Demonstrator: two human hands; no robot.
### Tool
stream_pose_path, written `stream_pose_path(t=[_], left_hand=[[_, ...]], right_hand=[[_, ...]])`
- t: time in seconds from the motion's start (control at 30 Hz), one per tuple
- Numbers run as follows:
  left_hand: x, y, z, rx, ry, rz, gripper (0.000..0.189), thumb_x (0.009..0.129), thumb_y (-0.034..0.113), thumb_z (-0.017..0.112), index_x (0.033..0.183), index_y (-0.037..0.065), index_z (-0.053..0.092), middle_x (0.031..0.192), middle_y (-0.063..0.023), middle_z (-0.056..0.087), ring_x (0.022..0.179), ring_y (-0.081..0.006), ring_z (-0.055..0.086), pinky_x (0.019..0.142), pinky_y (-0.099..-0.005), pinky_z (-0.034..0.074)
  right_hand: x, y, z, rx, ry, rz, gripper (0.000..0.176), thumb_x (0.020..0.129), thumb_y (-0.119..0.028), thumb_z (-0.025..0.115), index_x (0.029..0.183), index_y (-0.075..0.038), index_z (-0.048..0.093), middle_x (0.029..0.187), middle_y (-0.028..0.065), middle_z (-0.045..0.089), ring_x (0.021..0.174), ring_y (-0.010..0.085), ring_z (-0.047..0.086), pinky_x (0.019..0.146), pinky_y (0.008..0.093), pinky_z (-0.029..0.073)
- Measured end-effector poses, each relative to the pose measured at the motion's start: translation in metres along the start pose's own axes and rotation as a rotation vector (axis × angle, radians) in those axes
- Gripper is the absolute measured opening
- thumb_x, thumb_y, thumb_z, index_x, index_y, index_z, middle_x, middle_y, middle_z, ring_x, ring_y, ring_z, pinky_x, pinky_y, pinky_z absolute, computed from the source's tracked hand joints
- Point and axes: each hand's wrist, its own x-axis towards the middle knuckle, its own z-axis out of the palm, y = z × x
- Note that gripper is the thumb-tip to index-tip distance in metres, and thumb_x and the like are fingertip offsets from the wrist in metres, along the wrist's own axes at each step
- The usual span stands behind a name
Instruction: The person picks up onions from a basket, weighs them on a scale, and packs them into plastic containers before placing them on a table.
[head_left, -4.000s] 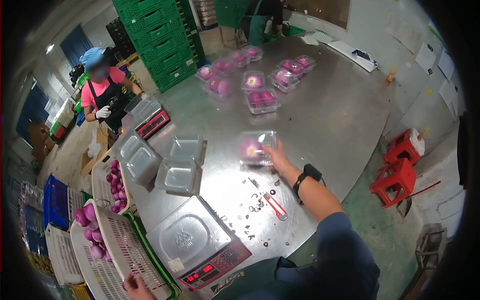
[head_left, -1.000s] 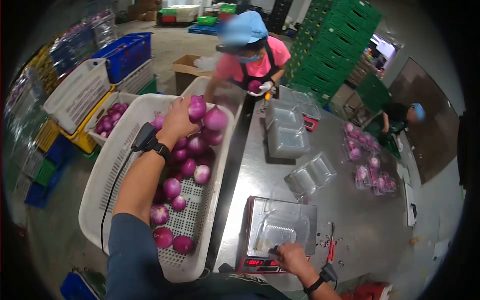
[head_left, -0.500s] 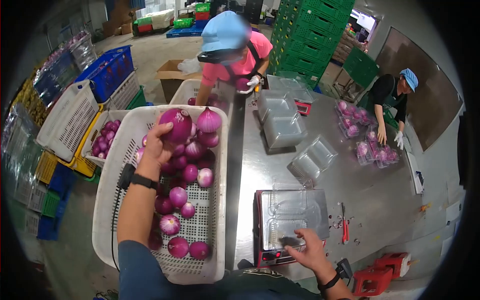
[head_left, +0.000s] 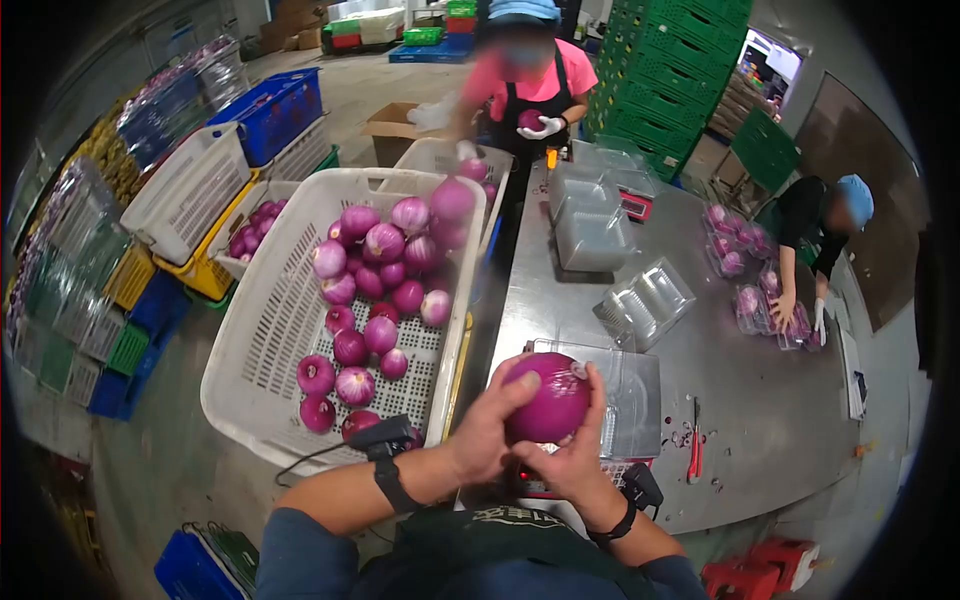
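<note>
While a large purple onion (head_left: 550, 398) is gripped between the left hand (head_left: 485, 430) and the right hand (head_left: 578, 455), both curled around it, a scale (head_left: 537, 488) bearing a clear tray (head_left: 628, 385) is partly hidden behind. The metal table (head_left: 745, 415) is strewn with small scraps beside a red knife (head_left: 695, 455); farther along it are set stacked clear boxes (head_left: 593, 240) and packed onions (head_left: 733, 240). Beside the table, a white basket (head_left: 228, 395) is partly filled with loose onions (head_left: 385, 242). Another onion (head_left: 530, 121) is held by a co-worker in pink (head_left: 562, 85), and the packs are touched by a second co-worker (head_left: 805, 220). Green crates (head_left: 665, 95) are piled beyond, and red stools (head_left: 742, 580) are placed on the floor (head_left: 150, 450).
</note>
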Motion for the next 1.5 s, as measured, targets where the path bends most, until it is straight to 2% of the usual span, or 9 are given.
stream_pose_path(t=[0.17,0.23,0.3,0.5,0.7,0.9,1.17,1.27,1.5], left_hand=[[-0.013,-0.052,0.000,0.205,0.006,-0.107,0.077,0.102,0.061,0.051,0.156,0.011,0.025,0.142,-0.0154,0.047,0.129,-0.0248,0.052,0.104,-0.0396,0.049],[-0.017,-0.064,-0.009,0.178,-0.024,-0.371,0.082,0.102,0.064,0.049,0.158,0.010,0.023,0.142,-0.0149,0.046,0.128,-0.0253,0.052,0.098,-0.0380,0.051],[-0.024,-0.057,-0.016,0.298,-0.039,-0.483,0.079,0.103,0.059,0.052,0.156,0.005,0.030,0.138,-0.0126,0.052,0.121,-0.0204,0.056,0.090,-0.0325,0.052],[-0.077,0.008,-0.013,0.703,0.057,-0.114,0.041,0.097,0.011,0.067,0.135,0.001,0.058,0.121,-0.0073,0.068,0.106,-0.0129,0.065,0.092,-0.0302,0.054],[-0.118,0.067,-0.054,0.869,0.384,0.415,0.032,0.090,0.007,0.076,0.121,0.004,0.067,0.106,0.0020,0.067,0.090,-0.0045,0.061,0.079,-0.0216,0.052],[-0.139,0.140,-0.100,0.969,0.617,0.423,0.030,0.094,0.015,0.074,0.119,0.000,0.066,0.098,-0.0010,0.069,0.083,-0.0080,0.061,0.073,-0.0238,0.050],[-0.073,0.223,-0.145,1.313,0.606,0.336,0.034,0.089,0.026,0.078,0.107,-0.002,0.069,0.094,-0.0035,0.069,0.086,-0.0113,0.062,0.078,-0.0278,0.051],[-0.024,0.235,-0.172,1.373,0.529,0.244,0.030,0.090,0.021,0.077,0.108,0.000,0.068,0.089,-0.0013,0.066,0.073,-0.0081,0.059,0.065,-0.0245,0.048],[0.095,0.211,-0.293,1.691,0.518,-0.082,0.042,0.079,0.034,0.080,0.094,-0.003,0.069,0.091,-0.0163,0.071,0.080,-0.0263,0.067,0.073,-0.0392,0.054]], right_hand=[[-0.020,0.014,-0.042,0.158,-0.020,0.100,0.122,0.069,-0.022,0.094,0.160,-0.007,0.015,0.136,0.0209,0.053,0.120,0.0287,0.061,0.102,0.0396,0.053],[-0.020,0.012,-0.054,0.087,-0.057,0.068,0.111,0.069,-0.016,0.092,0.155,-0.006,0.023,0.133,0.0191,0.055,0.118,0.0270,0.062,0.100,0.0381,0.053],[-0.021,0.006,-0.059,0.391,0.089,0.323,0.100,0.068,-0.018,0.092,0.147,-0.005,0.032,0.132,0.0176,0.055,0.116,0.0264,0.062,0.099,0.0375,0.053],[-0.027,0.054,-0.111,-0.113,0.101,0.363,0.096,0.062,-0.024,0.093,0.139,-0.004,0.038,0.126,0.0171,0.052,0.112,0.0270,0.059,0.096,0.0387,0.052],[-0.028,0.065,-0.101,-0.280,0.052,0.371,0.089,0.062,-0.025,0.091,0.135,-0.003,0.046,0.124,0.0182,0.054,0.114,0.0307,0.058,0.101,0.0412,0.049],[-0.031,0.087,-0.094,-0.702,-0.155,0.205,0.088,0.064,-0.024,0.089,0.140,-0.003,0.049,0.131,0.0213,0.055,0.123,0.0376,0.054,0.108,0.0454,0.043],[-0.056,0.087,-0.109,-0.527,0.167,0.274,0.058,0.078,-0.015,0.084,0.129,-0.003,0.060,0.131,0.0104,0.060,0.118,0.0245,0.059,0.094,0.0367,0.048],[-0.071,0.089,-0.122,-0.463,0.329,0.339,0.047,0.084,-0.008,0.078,0.127,-0.003,0.061,0.127,0.0091,0.061,0.115,0.0196,0.058,0.093,0.0352,0.049],[-0.092,0.072,-0.132,-0.501,0.514,0.466,0.039,0.088,-0.006,0.075,0.125,-0.002,0.062,0.108,0.0071,0.062,0.093,0.0132,0.060,0.082,0.0290,0.051]])
